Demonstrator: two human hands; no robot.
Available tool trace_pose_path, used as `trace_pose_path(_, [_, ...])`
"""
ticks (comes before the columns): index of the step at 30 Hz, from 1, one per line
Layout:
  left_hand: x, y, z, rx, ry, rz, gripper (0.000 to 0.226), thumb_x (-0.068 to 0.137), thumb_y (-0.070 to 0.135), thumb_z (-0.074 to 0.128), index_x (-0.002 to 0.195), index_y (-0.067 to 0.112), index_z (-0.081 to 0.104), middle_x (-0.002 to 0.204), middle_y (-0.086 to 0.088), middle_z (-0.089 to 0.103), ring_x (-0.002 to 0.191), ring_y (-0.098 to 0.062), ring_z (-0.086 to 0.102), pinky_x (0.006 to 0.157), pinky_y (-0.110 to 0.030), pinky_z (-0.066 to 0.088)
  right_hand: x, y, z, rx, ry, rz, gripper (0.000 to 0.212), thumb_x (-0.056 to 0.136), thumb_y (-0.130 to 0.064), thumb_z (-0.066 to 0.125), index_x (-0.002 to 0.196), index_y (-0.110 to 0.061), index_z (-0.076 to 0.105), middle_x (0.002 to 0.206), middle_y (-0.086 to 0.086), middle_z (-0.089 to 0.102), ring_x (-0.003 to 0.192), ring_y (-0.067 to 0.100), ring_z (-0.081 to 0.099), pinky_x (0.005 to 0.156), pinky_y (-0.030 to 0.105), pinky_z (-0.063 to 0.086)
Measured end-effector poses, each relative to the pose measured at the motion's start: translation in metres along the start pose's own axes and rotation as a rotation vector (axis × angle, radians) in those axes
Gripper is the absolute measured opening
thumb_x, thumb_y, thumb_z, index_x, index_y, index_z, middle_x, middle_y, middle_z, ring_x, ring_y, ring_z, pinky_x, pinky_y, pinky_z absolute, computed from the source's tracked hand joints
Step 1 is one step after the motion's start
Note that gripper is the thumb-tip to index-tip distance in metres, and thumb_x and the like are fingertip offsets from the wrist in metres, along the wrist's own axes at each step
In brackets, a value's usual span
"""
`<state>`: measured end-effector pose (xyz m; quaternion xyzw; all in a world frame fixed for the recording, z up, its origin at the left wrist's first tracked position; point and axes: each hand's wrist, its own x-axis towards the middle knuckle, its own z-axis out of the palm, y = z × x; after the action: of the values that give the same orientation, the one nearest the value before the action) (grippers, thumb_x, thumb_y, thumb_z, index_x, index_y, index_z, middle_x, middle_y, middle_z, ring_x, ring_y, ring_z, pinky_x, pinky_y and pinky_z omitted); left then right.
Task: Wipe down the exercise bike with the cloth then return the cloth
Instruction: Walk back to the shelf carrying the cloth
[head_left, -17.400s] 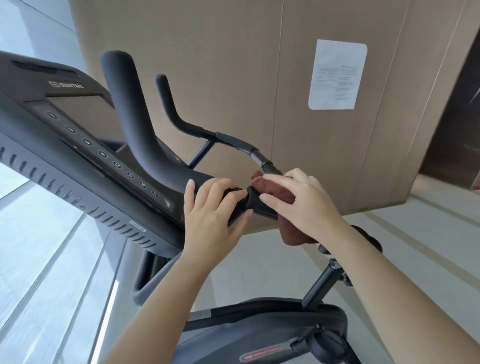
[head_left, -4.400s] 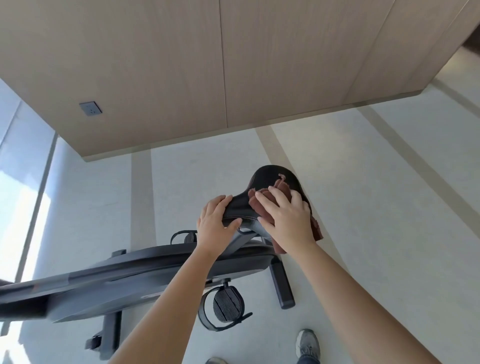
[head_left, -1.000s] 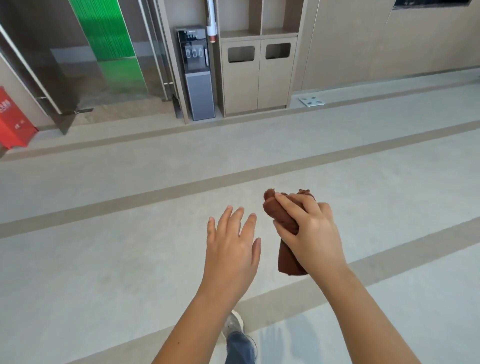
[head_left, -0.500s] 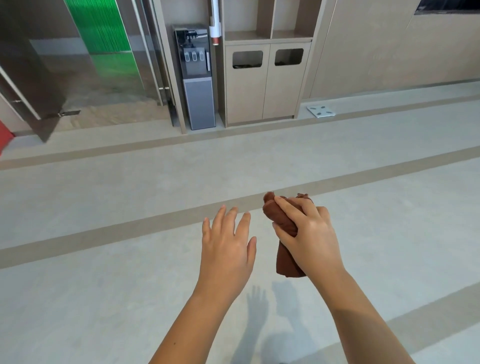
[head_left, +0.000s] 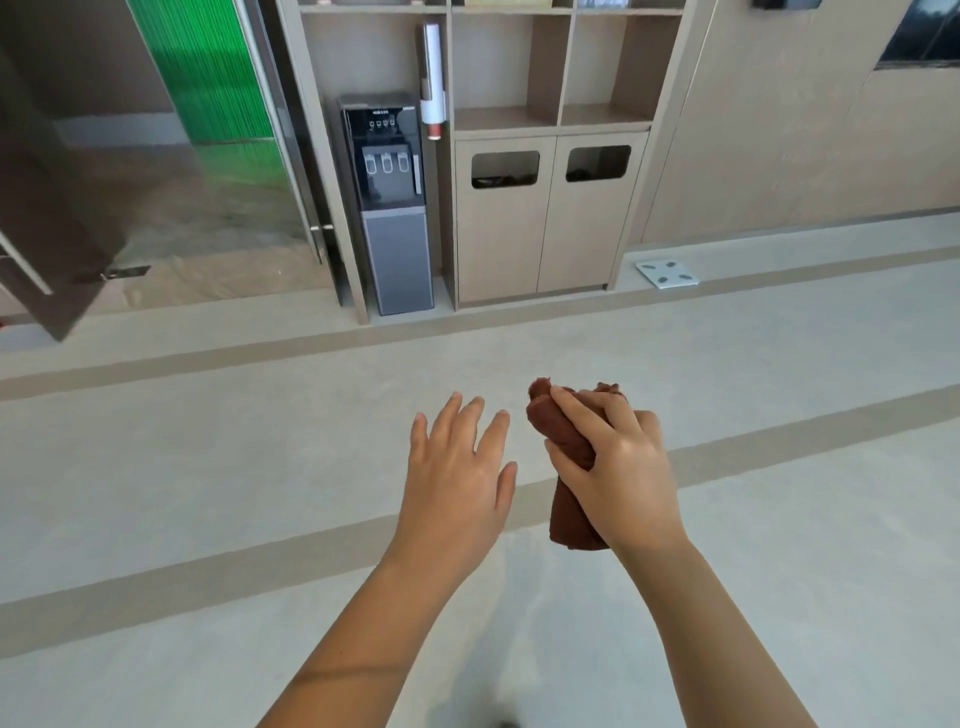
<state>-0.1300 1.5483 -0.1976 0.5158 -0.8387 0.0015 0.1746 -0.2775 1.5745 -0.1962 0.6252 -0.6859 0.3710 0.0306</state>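
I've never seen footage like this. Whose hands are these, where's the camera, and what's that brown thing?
No machine here: a person wears a wide-angle camera on the head, so you look forward and down at their own hands. The right hand grips a bunched brown cloth; the left hand is empty, fingers spread. Beneath is a pale floor with darker stripes. Ahead stand a water dispenser, a wooden cabinet with two openings, and a flat scale on the floor.

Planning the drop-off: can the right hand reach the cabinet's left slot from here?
Probably not yet. The right hand grips the cloth far short of the slot; only open floor lies between, nothing blocking.
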Motion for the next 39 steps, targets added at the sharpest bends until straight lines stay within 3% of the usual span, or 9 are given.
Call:
trace_pose_path(7, [0.109, -0.067, 0.02, 0.008, -0.03, -0.152, 0.049, 0.095, 0.041, 0.026, 0.141, 0.025, 0.02, 0.152, -0.001, 0.017, 0.14, -0.021, 0.003, 0.111, -0.041, -0.003, 0.127, 0.011, 0.078, 0.055, -0.081, -0.026, 0.046, 0.078, -0.021, 0.07, 0.121, -0.027, 0.058, 0.116, 0.006, 0.061, 0.09, 0.034, 0.049, 0.075, 0.046, 0.05])
trace_pose_path(15, [0.252, -0.192, 0.062, 0.005, -0.036, -0.251, 0.051, 0.094, 0.043, 0.023, 0.142, 0.027, 0.018, 0.153, 0.0, 0.013, 0.14, -0.02, 0.0, 0.11, -0.04, -0.008, 0.273, -0.001, 0.207, 0.071, -0.11, -0.049, 0.047, 0.078, -0.018, 0.07, 0.122, -0.027, 0.057, 0.117, 0.007, 0.061, 0.092, 0.036, 0.05, 0.075, 0.045, 0.049])
trace_pose_path(24, [0.422, -0.33, 0.068, -0.023, 0.042, -0.221, 0.048, 0.094, 0.039, 0.033, 0.139, 0.022, 0.03, 0.149, -0.004, 0.027, 0.138, -0.023, 0.012, 0.111, -0.043, 0.002, 0.454, -0.051, 0.323, 0.061, -0.098, -0.11, 0.048, 0.079, -0.022, 0.067, 0.124, -0.03, 0.054, 0.118, 0.004, 0.06, 0.091, 0.034, 0.048, 0.079, 0.043, 0.046])
trace_pose_path(30, [0.501, -0.384, 0.092, -0.012, -0.044, -0.223, 0.052, 0.093, 0.044, 0.024, 0.142, 0.027, 0.018, 0.153, 0.0, 0.013, 0.14, -0.02, 0.001, 0.109, -0.04, -0.007, 0.54, -0.05, 0.388, 0.065, -0.093, -0.112, 0.048, 0.078, -0.021, 0.069, 0.124, -0.027, 0.056, 0.115, 0.006, 0.061, 0.09, 0.033, 0.051, 0.078, 0.042, 0.047])
trace_pose_path(35, [0.589, -0.429, 0.109, -0.01, 0.014, -0.23, 0.051, 0.094, 0.043, 0.024, 0.141, 0.025, 0.021, 0.152, -0.001, 0.017, 0.14, -0.021, 0.003, 0.11, -0.041, -0.006, 0.624, -0.037, 0.448, 0.089, -0.083, -0.123, 0.048, 0.078, -0.022, 0.07, 0.124, -0.028, 0.055, 0.117, 0.004, 0.061, 0.093, 0.033, 0.05, 0.077, 0.033, 0.04])
trace_pose_path(39, [0.679, -0.458, 0.123, 0.01, 0.056, -0.207, 0.05, 0.095, 0.04, 0.027, 0.142, 0.023, 0.021, 0.152, -0.003, 0.018, 0.139, -0.021, 0.002, 0.111, -0.041, -0.005, 0.708, -0.018, 0.49, 0.107, -0.071, -0.147, 0.049, 0.078, -0.021, 0.07, 0.125, -0.027, 0.055, 0.117, 0.005, 0.06, 0.093, 0.033, 0.051, 0.08, 0.035, 0.041])
